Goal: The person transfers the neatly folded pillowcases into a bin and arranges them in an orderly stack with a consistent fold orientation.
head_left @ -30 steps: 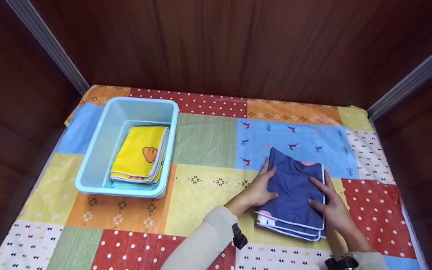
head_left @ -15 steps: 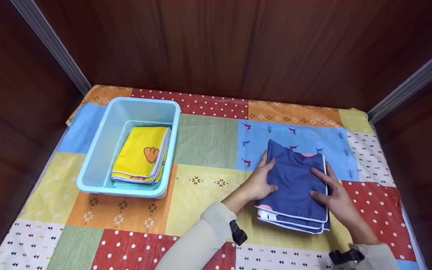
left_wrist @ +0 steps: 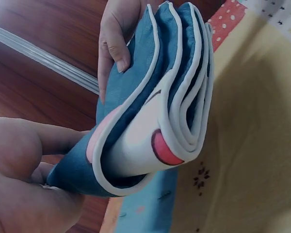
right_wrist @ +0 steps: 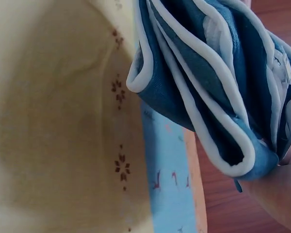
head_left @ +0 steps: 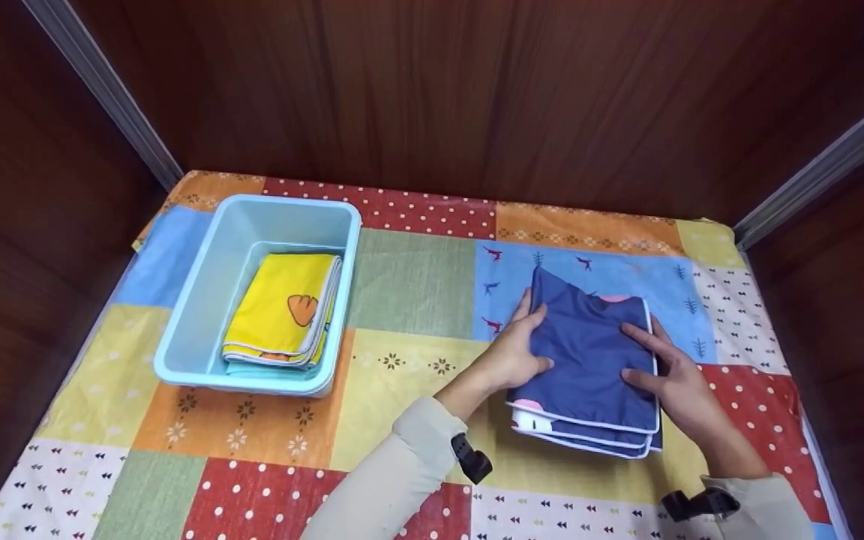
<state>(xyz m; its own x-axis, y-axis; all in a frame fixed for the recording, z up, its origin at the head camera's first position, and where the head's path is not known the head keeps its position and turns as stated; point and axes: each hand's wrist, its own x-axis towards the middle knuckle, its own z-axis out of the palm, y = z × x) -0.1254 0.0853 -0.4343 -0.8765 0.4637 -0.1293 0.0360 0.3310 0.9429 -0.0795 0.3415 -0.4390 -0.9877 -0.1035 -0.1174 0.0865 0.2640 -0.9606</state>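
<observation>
Between my two hands is a navy cloth (head_left: 589, 360) folded into a thick, layered bundle with white piping, showing pink and white print at its folds. My left hand (head_left: 511, 349) grips its left edge, thumb on top. My right hand (head_left: 676, 379) holds the right edge, with thumb and forefinger over the upper face and other fingers behind. In the left wrist view, the folded layers of the navy cloth (left_wrist: 131, 141) hang above the tablecloth, casting a shadow. The right wrist view shows the piped folds of the navy cloth (right_wrist: 208, 92) and a small white piece among them.
At the left, a light blue plastic basin (head_left: 196, 300) holds a folded yellow cloth (head_left: 278, 292) with an orange print, lying over a turquoise one (head_left: 271, 370). A patchwork tablecloth (head_left: 417, 285) covers the table. Dark wood panels (head_left: 417, 90) enclose the back and sides.
Both hands have moved the folded navy cloth slightly up and away from the body, keeping their grip on its sides. The basin and its contents stay put.
</observation>
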